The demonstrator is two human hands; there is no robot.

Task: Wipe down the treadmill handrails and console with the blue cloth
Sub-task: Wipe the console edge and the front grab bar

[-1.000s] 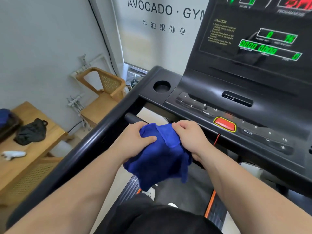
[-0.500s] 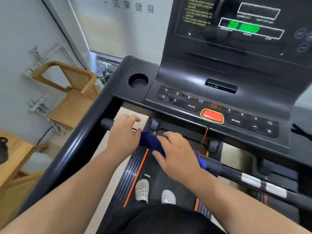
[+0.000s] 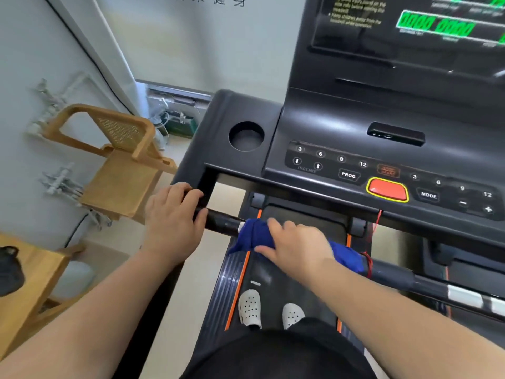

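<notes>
The blue cloth (image 3: 252, 235) is draped over the black front crossbar handrail (image 3: 221, 221) of the treadmill, below the console (image 3: 341, 132). My right hand (image 3: 297, 247) lies on top of the cloth with its fingers curled over it and the bar. My left hand (image 3: 172, 217) grips the left end of the same bar, bare of cloth, where it meets the side handrail. Blue cloth also shows past my right wrist.
The console carries a red stop button (image 3: 386, 189), a round cup holder (image 3: 246, 135) and a lit green display (image 3: 435, 24). A wooden chair (image 3: 120, 165) and wooden table (image 3: 24, 277) stand to the left. My white shoes (image 3: 250, 307) stand on the belt.
The cloth went from being held up in both hands to lying over the crossbar. My left hand let go of it and moved left along the bar; the view shifted left and down.
</notes>
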